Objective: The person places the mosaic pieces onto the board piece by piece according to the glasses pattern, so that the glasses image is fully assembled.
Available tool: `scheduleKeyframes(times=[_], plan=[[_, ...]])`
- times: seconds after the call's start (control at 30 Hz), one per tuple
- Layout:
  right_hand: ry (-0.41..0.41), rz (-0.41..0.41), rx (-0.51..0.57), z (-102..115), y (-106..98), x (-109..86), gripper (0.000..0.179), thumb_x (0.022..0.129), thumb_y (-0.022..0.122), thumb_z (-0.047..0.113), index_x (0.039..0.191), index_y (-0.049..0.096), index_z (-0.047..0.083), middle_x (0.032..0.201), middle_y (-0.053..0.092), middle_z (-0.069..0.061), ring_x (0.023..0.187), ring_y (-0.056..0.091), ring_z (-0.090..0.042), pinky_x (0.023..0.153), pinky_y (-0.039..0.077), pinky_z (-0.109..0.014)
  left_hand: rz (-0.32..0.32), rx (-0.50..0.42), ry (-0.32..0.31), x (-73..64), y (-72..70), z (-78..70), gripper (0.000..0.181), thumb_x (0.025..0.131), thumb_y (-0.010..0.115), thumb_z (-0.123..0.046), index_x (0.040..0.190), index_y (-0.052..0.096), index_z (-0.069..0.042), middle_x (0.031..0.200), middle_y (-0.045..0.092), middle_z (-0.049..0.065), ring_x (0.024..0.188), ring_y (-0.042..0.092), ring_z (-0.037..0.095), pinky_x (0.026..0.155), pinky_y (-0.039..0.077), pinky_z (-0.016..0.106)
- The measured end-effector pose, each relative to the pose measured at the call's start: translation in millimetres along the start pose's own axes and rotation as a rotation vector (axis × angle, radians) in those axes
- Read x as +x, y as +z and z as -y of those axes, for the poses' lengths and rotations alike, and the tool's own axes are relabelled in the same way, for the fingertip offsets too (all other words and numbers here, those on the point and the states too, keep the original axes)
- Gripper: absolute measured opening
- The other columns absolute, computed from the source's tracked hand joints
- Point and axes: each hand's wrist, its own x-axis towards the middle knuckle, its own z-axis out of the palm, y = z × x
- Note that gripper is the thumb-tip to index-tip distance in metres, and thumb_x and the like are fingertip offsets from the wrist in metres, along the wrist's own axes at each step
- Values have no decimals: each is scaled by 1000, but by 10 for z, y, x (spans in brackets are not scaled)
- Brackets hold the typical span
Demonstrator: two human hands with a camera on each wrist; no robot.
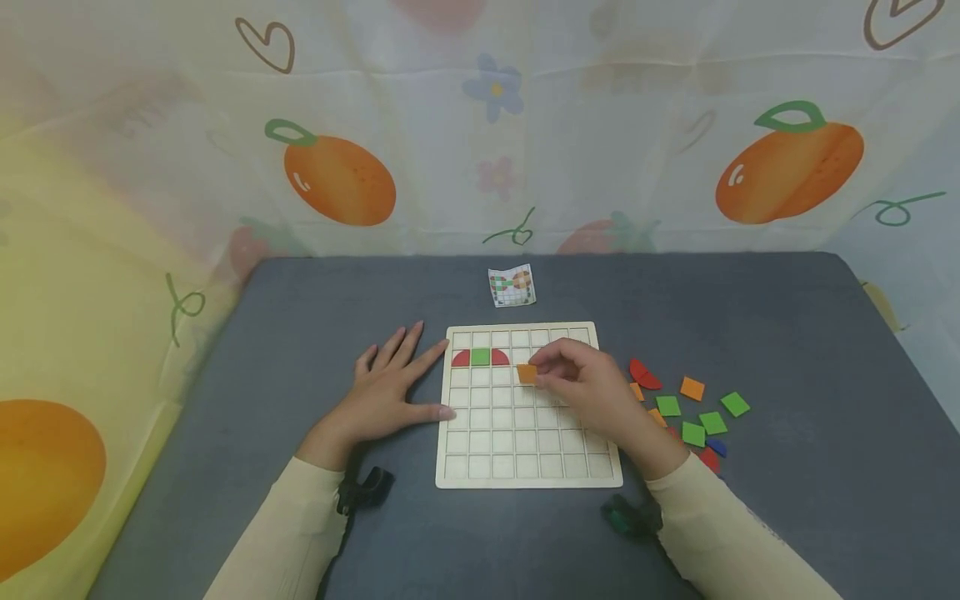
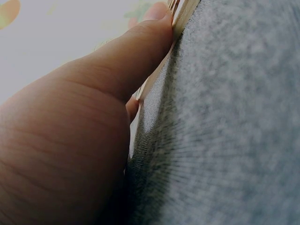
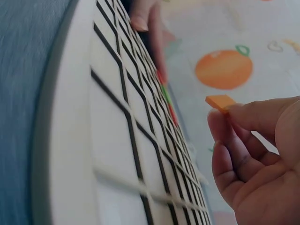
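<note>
A pale wooden grid board [image 1: 528, 482] lies on the dark grey table. In its second row from the far side sit a red quarter-round piece [image 1: 462, 358], a green square tile [image 1: 480, 357] and another red quarter-round piece [image 1: 499, 357]. My right hand [image 1: 588, 385] pinches an orange square tile [image 1: 527, 373] between thumb and fingertips, above the board's upper middle; the right wrist view shows the tile [image 3: 220, 101] held up off the grid. With fingers spread, my left hand [image 1: 386, 387] rests at the board's left edge, its thumb [image 2: 145, 42] and forefinger touching the rim.
Right of the board lie loose pieces: several green tiles [image 1: 693, 434], orange tiles [image 1: 692, 388], red rounded pieces [image 1: 645, 375] and a blue piece [image 1: 717, 447]. Beyond the board is a small printed pattern card [image 1: 512, 286]. A patterned cloth [image 1: 435, 167] hangs behind the table.
</note>
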Motion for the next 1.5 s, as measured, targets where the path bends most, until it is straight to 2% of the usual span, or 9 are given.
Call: scheduleKeyframes(times=[0.13,0.3,0.67,0.83,1.07,1.3,1.5], plan=[[17,26,25,26,164,79,22,96,80,2,116,77,12,108,73,-2,92,72,-17,89,56,-41,-1,3,-1,6,-5,-1,111,86,76,-79,174,27,-32,182,1,9,166,-3,37,121,-1,72],[12,44,36,57,335,165,26,96,80,1,119,76,11,109,73,-3,94,72,-17,88,57,-39,2,7,-5,11,-4,3,110,86,76,-78,174,27,-32,182,1,10,166,-2,37,121,0,72],[23,71,16,106,609,310,26,97,79,2,121,75,11,110,72,0,97,71,-14,91,58,-38,-21,-18,23,6,1,1,107,88,75,-77,174,30,-32,182,5,11,166,1,39,120,1,74],[2,46,-52,145,693,362,25,96,81,2,120,76,6,104,73,0,92,70,-12,88,58,-37,-46,-27,40,12,42,45,108,86,71,-82,173,31,-34,182,6,10,166,1,38,119,2,74],[8,67,-204,185,808,433,24,98,81,7,122,78,7,98,69,3,89,64,-13,85,55,-34,-1,-14,12,1,-30,-10,106,89,76,-74,174,29,-32,182,4,10,166,0,37,121,1,72],[1,71,-319,195,872,472,21,100,80,12,120,78,6,93,66,2,87,61,-16,82,54,-35,-18,-19,28,-7,-19,6,108,87,74,-79,174,31,-31,182,5,12,166,1,38,120,1,73],[-5,42,-357,176,894,482,17,100,79,11,116,78,6,90,66,2,83,60,-16,79,53,-34,-3,-9,13,-1,-18,-2,108,87,75,-77,174,29,-33,182,3,9,166,-1,36,121,0,72]])
